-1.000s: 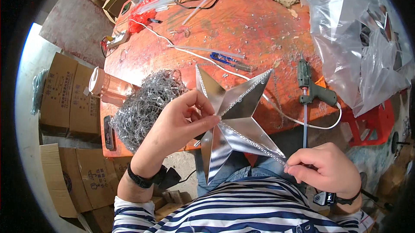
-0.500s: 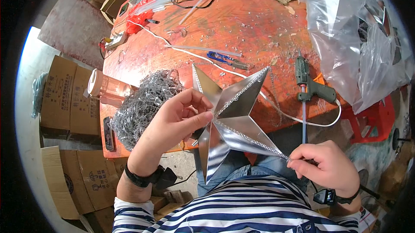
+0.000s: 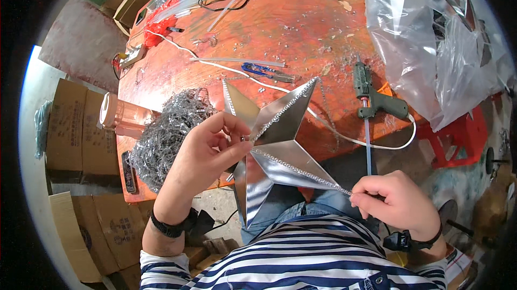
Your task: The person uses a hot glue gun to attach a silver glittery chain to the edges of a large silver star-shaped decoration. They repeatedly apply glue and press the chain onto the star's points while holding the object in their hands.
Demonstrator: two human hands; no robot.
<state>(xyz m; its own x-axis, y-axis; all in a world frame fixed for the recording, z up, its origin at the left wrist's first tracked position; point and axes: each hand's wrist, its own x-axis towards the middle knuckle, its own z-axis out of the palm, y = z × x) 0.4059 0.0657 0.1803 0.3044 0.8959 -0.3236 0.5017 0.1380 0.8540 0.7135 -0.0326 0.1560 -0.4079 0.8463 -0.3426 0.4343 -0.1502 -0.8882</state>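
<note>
A silver five-pointed star point(image 3: 293, 110) with folded, mirror-like faces is held over the table's near edge. Sparkly bead trim point(image 3: 304, 173) lines the ridges of several of its arms, and a loose strand of it dangles past the upper right tip. My left hand point(image 3: 207, 153) pinches at the star's centre with thumb and forefinger, hiding part of the left side. At the lower right tip, the fingers of my right hand point(image 3: 398, 201) are closed on the trim's end; whether they grip the tip too is unclear. Just left of my left hand lies a tangled heap of silver bead chain point(image 3: 175, 134).
A green glue gun point(image 3: 371, 93) with a white cord lies at the right, near a clear plastic bag point(image 3: 401, 37). Blue-handled pliers point(image 3: 266, 71) rest beyond the star. At the left are a pinkish cup point(image 3: 124, 115), a phone point(image 3: 129, 171) and cardboard boxes point(image 3: 81, 128). A red stool point(image 3: 458, 139) stands right.
The whole view has shifted, so the table and its things sit further left. Both hands keep their grip on the star and trim. The strand by the upper right tip now shows.
</note>
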